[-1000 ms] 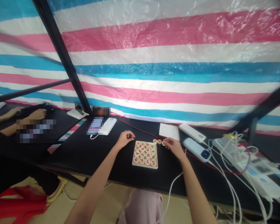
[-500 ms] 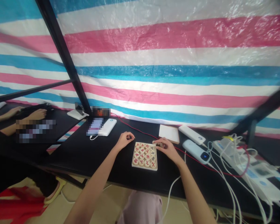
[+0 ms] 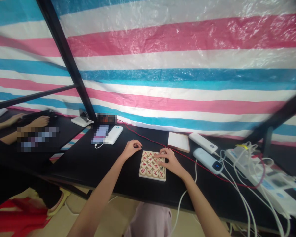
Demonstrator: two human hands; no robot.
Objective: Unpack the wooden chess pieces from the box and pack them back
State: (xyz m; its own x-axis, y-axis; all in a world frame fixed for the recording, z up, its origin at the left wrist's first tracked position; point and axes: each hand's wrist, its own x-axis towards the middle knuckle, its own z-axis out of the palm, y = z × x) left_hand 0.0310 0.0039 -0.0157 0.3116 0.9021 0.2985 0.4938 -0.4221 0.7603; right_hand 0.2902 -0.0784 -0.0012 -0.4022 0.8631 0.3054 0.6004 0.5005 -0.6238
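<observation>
A small wooden tray [image 3: 141, 173] full of round chess pieces with red and black characters lies on the black table [image 3: 101, 164]. My right hand [image 3: 169, 161] rests over the tray's right side, fingers curled down onto the pieces near the top right corner. My left hand [image 3: 131, 147] sits just left of the tray's far corner, fingers curled in a loose fist; what it holds, if anything, is hidden.
A white lid or board [image 3: 179, 142] lies behind the tray. Two power banks [image 3: 207, 159] and a tangle of white cables and power strips [image 3: 259, 177] fill the right. A phone and power bank [image 3: 111, 134] lie to the left. Another person's hands [image 3: 37, 121] work at far left.
My right hand moved left from the loose pieces beside the tray onto the tray's top right corner. The loose pieces are no longer visible beside it. My left hand stayed put.
</observation>
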